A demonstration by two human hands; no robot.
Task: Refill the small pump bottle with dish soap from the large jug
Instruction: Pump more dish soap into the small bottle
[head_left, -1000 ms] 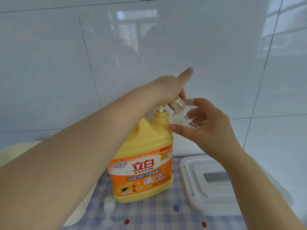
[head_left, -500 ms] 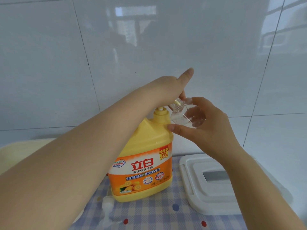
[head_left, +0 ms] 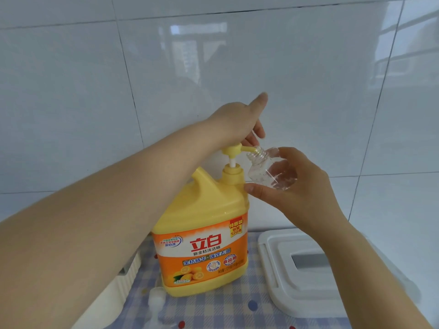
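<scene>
Right hand [head_left: 306, 186] cradling small clear bottle [head_left: 270, 172], tilted, mouth meeting pump spout [head_left: 249, 148] of yellow jug [head_left: 204, 233]. Left hand [head_left: 240, 119] resting on pump head, fingers seemingly loose. Bottle looking light, thin-walled, slippery if soapy; gripping mid-body is suiting it.

Jug and bottle between two hands

The small bottle [head_left: 273, 170] lies in the right hand [head_left: 306, 186], its mouth at the pump spout [head_left: 247, 149] under the left hand [head_left: 237, 119]; the jug [head_left: 202, 233] stands below.
</scene>
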